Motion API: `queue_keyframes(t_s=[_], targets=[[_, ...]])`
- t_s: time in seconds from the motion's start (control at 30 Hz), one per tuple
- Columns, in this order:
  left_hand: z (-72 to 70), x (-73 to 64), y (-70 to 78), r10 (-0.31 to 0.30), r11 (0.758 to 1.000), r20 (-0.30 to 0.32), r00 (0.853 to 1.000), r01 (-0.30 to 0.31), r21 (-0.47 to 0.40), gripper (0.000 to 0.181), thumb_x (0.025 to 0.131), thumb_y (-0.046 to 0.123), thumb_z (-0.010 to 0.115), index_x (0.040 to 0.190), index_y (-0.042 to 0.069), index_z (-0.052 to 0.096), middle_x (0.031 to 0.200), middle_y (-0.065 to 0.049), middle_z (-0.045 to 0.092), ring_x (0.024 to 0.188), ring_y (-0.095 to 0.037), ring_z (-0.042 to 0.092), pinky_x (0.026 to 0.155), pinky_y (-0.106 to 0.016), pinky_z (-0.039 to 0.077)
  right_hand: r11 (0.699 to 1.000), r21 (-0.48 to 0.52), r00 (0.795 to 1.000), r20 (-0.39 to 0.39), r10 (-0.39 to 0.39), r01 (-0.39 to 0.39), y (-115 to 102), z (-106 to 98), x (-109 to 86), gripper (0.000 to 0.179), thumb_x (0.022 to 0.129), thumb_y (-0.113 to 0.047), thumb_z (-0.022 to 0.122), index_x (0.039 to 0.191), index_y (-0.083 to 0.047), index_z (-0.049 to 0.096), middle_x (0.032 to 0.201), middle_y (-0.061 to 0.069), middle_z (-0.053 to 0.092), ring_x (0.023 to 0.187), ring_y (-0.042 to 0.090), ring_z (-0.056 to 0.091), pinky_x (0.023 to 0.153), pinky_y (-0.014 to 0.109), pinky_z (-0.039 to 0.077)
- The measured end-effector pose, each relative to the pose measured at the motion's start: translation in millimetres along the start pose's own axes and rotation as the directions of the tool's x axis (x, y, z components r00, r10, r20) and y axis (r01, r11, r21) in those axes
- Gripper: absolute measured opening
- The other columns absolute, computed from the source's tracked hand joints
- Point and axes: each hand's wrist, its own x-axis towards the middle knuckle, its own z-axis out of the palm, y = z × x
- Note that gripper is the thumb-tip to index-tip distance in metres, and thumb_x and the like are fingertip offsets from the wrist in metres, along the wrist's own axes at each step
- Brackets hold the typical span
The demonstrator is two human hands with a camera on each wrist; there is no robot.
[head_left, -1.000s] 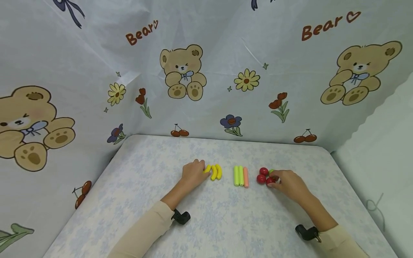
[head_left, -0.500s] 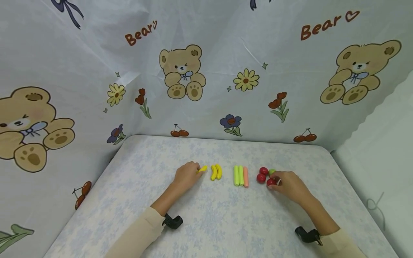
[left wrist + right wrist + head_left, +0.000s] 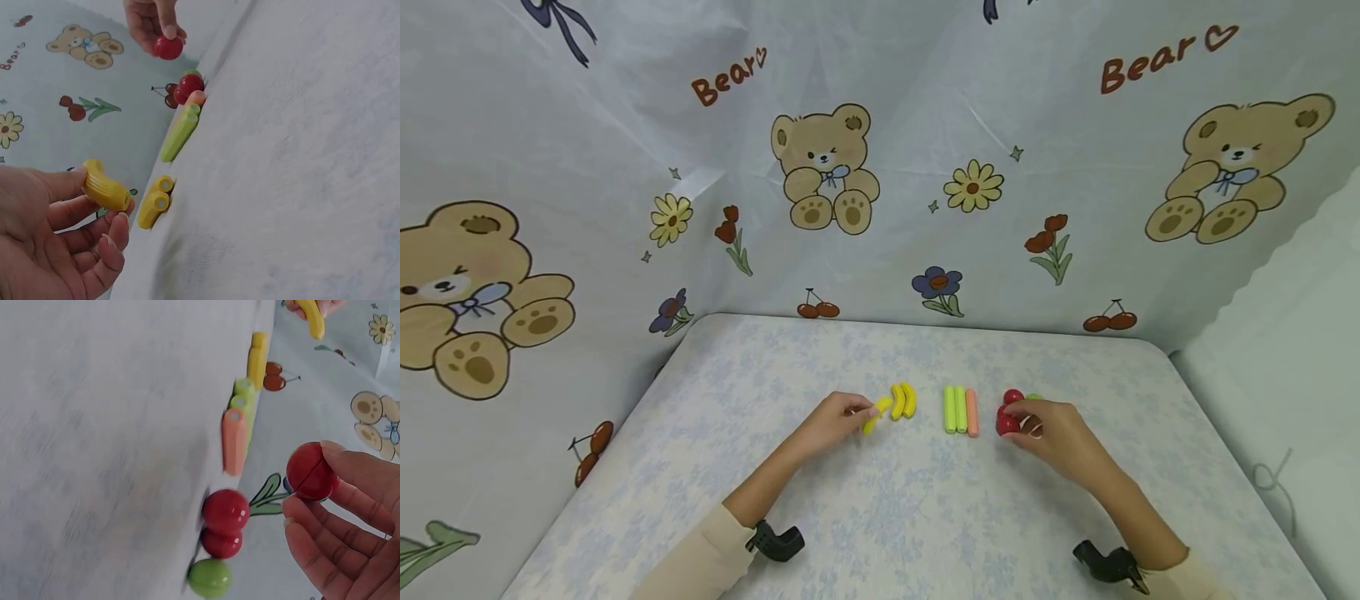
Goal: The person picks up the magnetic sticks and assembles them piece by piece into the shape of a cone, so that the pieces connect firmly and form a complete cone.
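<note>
My left hand point(image 3: 831, 425) pinches a small yellow toy banana point(image 3: 106, 190) between thumb and fingers, raised above the table. Two more toy bananas point(image 3: 903, 401) lie side by side just to its right. At the right, my right hand point(image 3: 1063, 437) pinches a glossy red ball point(image 3: 311, 470) with a dark seam, held up off the table in both wrist views. Below it, two other red balls point(image 3: 226, 512) and a green ball point(image 3: 210, 578) rest close together. In the head view the right fingers partly cover this group.
Between the hands, two light green sticks point(image 3: 955, 408) and an orange stick point(image 3: 972, 412) lie parallel on the pale patterned tablecloth point(image 3: 880, 517). A bear-print curtain point(image 3: 895, 150) hangs behind the table's far edge. Each wrist wears a black camera point(image 3: 777, 542).
My left hand has drawn one toy banana left, away from the other two, and turned it. My right hand has lifted a red ball and shifted slightly left.
</note>
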Motion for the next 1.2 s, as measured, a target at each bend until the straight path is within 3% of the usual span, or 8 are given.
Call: queue_keyframes(t_s=[0.27,0.53,0.8,1.2], targets=[[4.3,-8.5,-4.8,-0.004,0.980,0.149,0.989,0.033,-0.198,0.035,0.105,0.031,0.059,0.114,0.001,0.073,0.083,-0.006,0.070,0.071,-0.028,0.062,0.057,-0.030,0.049,0.996,0.077,0.999,-0.017,-0.039,0.040,-21,13,2.6,0.039,0.077,-0.005,0.088,0.113,-0.003,0.073,0.099,0.004,0.072,0.084,0.015,0.069,0.074,0.036,0.061],[17.5,-17.9,-7.9,0.016,0.943,0.270,0.963,0.075,-0.324,0.039,0.105,0.034,0.058,0.119,0.001,0.072,0.086,-0.004,0.071,0.074,-0.020,0.062,0.059,-0.026,0.049,0.984,0.167,0.998,-0.001,-0.065,0.065,-37,24,4.4,0.039,0.077,-0.005,0.088,0.114,-0.005,0.074,0.104,0.003,0.075,0.083,0.012,0.070,0.073,0.025,0.060],[29.3,-21.6,-8.9,0.030,0.918,0.317,0.948,0.099,-0.384,0.037,0.106,0.031,0.057,0.117,0.000,0.072,0.087,-0.004,0.071,0.073,-0.017,0.062,0.059,-0.025,0.048,0.959,0.252,0.989,0.038,-0.140,0.126,-47,35,7.1,0.035,0.082,-0.008,0.085,0.114,-0.002,0.073,0.103,0.003,0.075,0.085,0.014,0.071,0.074,0.028,0.060],[43.2,-23.8,-9.6,0.042,0.873,0.389,0.920,0.155,-0.463,0.038,0.107,0.027,0.055,0.121,-0.006,0.068,0.086,-0.004,0.070,0.070,-0.015,0.061,0.057,-0.023,0.048,0.935,0.322,0.984,0.045,-0.174,0.151,-56,54,5.2,0.034,0.083,-0.009,0.085,0.115,-0.004,0.073,0.104,0.001,0.075,0.083,0.013,0.071,0.074,0.028,0.060]])
